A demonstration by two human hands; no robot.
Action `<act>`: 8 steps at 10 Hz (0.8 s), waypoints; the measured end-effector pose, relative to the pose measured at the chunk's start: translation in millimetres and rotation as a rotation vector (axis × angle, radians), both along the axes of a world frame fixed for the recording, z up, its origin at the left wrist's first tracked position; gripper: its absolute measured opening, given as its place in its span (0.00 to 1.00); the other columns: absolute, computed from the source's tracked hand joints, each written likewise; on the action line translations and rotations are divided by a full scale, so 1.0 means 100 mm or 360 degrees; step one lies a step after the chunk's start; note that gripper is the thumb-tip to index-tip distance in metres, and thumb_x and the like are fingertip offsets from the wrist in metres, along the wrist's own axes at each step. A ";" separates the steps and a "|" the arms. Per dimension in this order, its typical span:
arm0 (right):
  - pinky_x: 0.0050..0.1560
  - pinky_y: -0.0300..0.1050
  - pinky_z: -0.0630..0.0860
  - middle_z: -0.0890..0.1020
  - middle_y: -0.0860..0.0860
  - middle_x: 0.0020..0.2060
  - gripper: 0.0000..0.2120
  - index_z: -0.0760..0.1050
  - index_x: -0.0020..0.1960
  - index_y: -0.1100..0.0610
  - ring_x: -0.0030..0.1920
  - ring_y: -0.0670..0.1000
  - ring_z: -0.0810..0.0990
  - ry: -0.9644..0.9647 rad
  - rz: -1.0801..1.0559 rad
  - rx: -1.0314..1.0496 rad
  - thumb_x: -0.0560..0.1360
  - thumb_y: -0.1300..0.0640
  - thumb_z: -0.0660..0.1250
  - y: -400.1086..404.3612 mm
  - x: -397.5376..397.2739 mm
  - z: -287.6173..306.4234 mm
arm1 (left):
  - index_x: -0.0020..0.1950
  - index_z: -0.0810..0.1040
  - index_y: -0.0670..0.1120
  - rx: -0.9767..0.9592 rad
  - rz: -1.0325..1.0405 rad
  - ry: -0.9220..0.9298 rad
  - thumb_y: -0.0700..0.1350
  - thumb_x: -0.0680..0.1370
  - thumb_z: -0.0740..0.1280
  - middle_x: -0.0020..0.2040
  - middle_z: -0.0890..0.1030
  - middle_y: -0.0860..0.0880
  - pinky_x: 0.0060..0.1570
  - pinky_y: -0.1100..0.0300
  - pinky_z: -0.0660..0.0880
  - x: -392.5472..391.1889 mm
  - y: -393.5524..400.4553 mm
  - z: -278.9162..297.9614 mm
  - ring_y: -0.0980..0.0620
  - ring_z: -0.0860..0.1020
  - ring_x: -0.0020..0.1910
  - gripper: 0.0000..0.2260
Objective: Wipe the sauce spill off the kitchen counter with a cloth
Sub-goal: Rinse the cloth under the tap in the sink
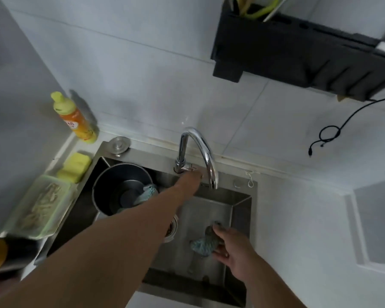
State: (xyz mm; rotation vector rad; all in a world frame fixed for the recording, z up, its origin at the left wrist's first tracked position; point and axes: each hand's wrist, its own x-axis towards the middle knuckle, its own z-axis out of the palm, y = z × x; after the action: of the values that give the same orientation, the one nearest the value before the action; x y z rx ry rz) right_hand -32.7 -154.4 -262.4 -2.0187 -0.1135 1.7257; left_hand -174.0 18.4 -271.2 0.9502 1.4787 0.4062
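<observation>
- Our right hand (229, 247) pinches the cloth (203, 244) low in the sink (240, 210), lower centre.
- Our left hand (188, 182) touches the tap (200, 152) lever; its finger pose is unclear.
- Opened hard, water may splash the counter (298, 218).

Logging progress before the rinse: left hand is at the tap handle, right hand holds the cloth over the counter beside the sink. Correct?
Not quite. In the head view the right hand holds the blue cloth inside the sink, not over the counter. The left hand is at the tap handle.
</observation>
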 end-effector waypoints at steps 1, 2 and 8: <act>0.48 0.53 0.85 0.84 0.57 0.55 0.13 0.79 0.58 0.54 0.54 0.57 0.84 -0.0094 -0.0053 0.0033 0.78 0.50 0.76 0.23 -0.22 0.13 | 0.73 0.72 0.38 0.0695 -0.1217 0.0752 0.40 0.86 0.55 0.74 0.72 0.42 0.77 0.52 0.57 -0.12 -0.11 -0.17 0.43 0.65 0.77 0.17; 0.58 0.59 0.83 0.81 0.56 0.57 0.14 0.78 0.60 0.52 0.57 0.57 0.81 -0.0222 0.0001 0.0071 0.77 0.50 0.76 0.46 -0.32 0.24 | 0.75 0.69 0.37 0.0583 -0.1090 0.0682 0.37 0.86 0.56 0.75 0.71 0.42 0.75 0.52 0.62 -0.28 -0.06 -0.12 0.44 0.67 0.76 0.17; 0.51 0.60 0.84 0.79 0.68 0.63 0.35 0.78 0.68 0.63 0.62 0.67 0.80 0.0240 -0.0454 0.0251 0.67 0.79 0.52 0.53 -0.20 0.28 | 0.64 0.80 0.44 -0.0938 0.0492 -0.1039 0.45 0.84 0.64 0.62 0.82 0.39 0.51 0.52 0.79 -0.18 -0.95 0.11 0.44 0.81 0.53 0.11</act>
State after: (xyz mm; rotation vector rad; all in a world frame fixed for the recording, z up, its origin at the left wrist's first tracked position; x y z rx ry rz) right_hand -53.0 -101.4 -234.7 -1.6940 0.0822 1.6254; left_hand -192.0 -76.6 -260.1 0.0877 1.0353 0.4167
